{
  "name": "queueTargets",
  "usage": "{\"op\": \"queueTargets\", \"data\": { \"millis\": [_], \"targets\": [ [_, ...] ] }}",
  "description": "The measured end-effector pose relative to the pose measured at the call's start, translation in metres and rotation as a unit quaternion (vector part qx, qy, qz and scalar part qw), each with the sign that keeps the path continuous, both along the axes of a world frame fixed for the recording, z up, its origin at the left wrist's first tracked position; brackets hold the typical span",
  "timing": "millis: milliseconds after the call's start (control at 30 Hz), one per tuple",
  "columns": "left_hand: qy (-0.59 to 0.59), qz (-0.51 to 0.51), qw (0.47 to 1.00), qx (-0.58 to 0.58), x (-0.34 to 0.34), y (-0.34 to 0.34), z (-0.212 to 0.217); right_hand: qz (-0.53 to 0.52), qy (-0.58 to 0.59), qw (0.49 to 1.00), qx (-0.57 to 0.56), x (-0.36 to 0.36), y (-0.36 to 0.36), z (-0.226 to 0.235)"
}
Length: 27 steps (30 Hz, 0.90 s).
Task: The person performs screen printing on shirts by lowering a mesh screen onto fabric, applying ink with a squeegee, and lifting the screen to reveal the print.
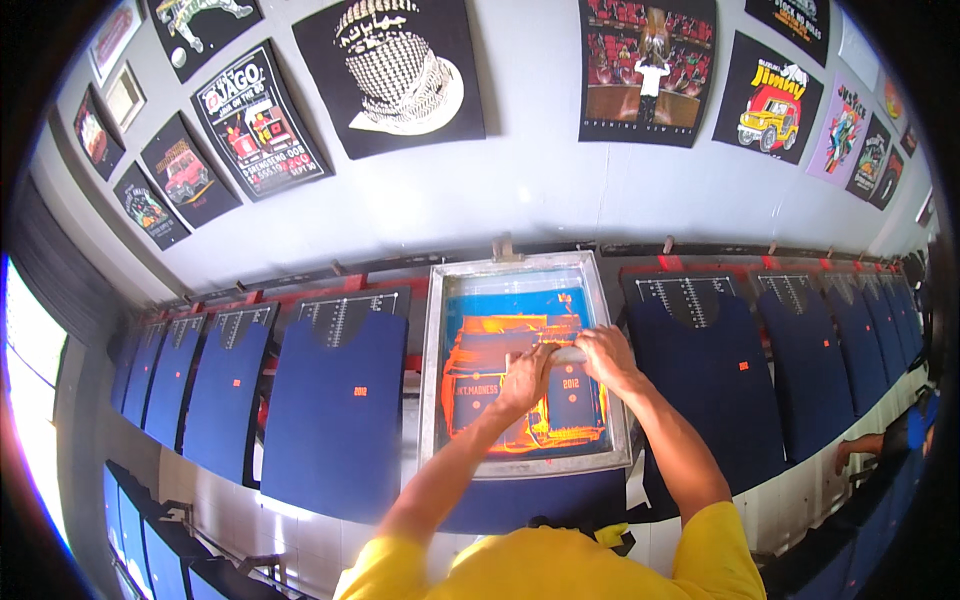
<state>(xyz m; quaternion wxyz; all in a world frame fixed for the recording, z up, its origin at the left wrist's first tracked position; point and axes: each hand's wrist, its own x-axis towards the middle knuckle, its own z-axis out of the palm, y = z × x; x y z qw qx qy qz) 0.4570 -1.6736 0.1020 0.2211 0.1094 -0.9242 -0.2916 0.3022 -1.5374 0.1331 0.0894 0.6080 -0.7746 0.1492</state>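
Both my hands grip a screen-printing squeegee [571, 355] over a metal-framed printing screen [434, 340]. My left hand [528, 376] is closed on the squeegee's left part, and my right hand [608, 354] on its right end. Most of the squeegee is hidden under my fingers. Orange ink [500, 326] streaks the blue mesh, thickest near the far part and along the near edge. Under the frame lies a dark blue shirt [545, 502], its lower part showing on the near side.
Dark blue shirts [335, 400] [705, 390] with small orange prints lie on boards in a row on both sides. Behind them runs a rail [350, 278] below a wall of printed pictures. Another person's arm [862, 445] shows at the right. More shirt boards [165, 540] stand at lower left.
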Motion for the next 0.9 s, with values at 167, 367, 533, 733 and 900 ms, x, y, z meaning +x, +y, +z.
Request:
{"op": "queueTargets", "data": {
  "millis": [167,367,533,733,900],
  "targets": [
    [0.034,-0.013,0.999,-0.024,0.055,0.039,0.019,-0.009,-0.016,0.999,0.036,0.058,0.046,0.024],
    [0.017,-0.044,0.998,-0.052,0.125,0.096,-0.007,-0.012,-0.030,0.999,0.026,0.125,0.111,-0.015],
    [0.020,-0.058,0.996,-0.058,0.152,0.115,-0.028,-0.019,-0.044,0.997,0.065,0.156,0.129,-0.015],
    [-0.003,-0.088,0.992,-0.088,0.161,0.117,-0.040,-0.055,-0.066,0.995,0.048,0.180,0.140,-0.015],
    [0.040,-0.086,0.995,0.005,0.166,0.093,-0.031,-0.082,-0.087,0.992,-0.039,0.183,0.141,-0.011]
  ]
}}
